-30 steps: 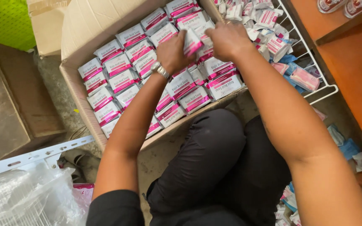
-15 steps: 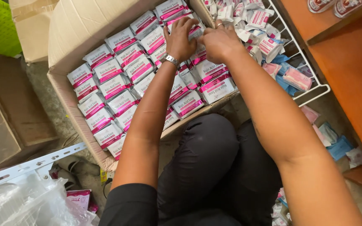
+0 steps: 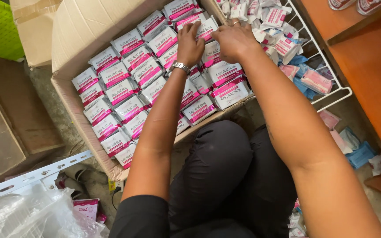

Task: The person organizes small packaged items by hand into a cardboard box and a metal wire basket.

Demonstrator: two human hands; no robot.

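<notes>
White-pink soap box (image 3: 209,31) sits at far end of cardboard carton (image 3: 73,35), pinched between both sets of fingers. Left hand (image 3: 190,42) and right hand (image 3: 234,40) curled narrow on it. More soap boxes (image 3: 124,92) packed beneath; wire basket (image 3: 331,88) right of fingers.

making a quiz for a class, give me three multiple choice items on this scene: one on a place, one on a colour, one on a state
1. Where is the white wire rack?
A. left of the carton
B. right of the carton
C. inside the carton

2. What colour bands mark the small boxes?
A. pink
B. yellow
C. black

3. How is the carton?
A. taped shut
B. open, with boxes in rows
C. open, holding only paper

Answers:
1 B, the rack lies past the carton's right wall, beside the orange shelf.
2 A, each white box carries a pink band.
3 B, its flaps stand up and the left hand and right hand rest on the rows.
</notes>
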